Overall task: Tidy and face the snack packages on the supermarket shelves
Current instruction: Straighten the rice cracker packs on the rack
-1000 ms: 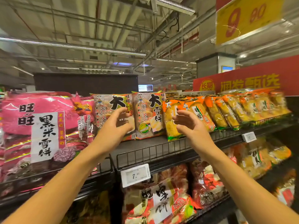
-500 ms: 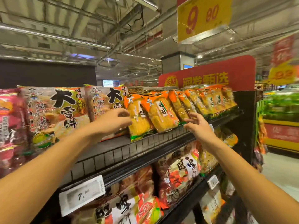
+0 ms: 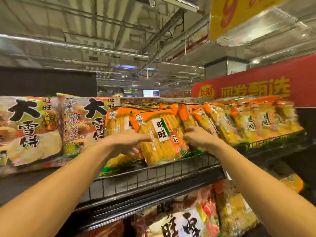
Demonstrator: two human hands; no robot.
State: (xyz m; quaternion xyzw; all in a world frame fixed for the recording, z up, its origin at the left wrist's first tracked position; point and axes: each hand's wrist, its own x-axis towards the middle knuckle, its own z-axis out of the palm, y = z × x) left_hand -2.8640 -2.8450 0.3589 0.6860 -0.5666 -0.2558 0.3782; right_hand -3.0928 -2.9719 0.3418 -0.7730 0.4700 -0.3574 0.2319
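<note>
Nearest, at the frame's lower centre, the wire-fronted shelf (image 3: 153, 177) edge carries the stock. Just above it, both hands have moved on from the large pale bags (image 3: 34, 130) at left to the orange rice-cracker pack (image 3: 164, 139) at centre. The left hand (image 3: 126, 142) touches its left edge with fingers extended; the right hand (image 3: 198, 139) curls around its right edge. This pack now looks to be the one being straightened. Farther right, the orange row (image 3: 256, 120) remains unfaced.

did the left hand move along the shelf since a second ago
Yes. The left hand went rightward from the big-lettered green packs to the front orange pack, opposite the right hand.
</note>
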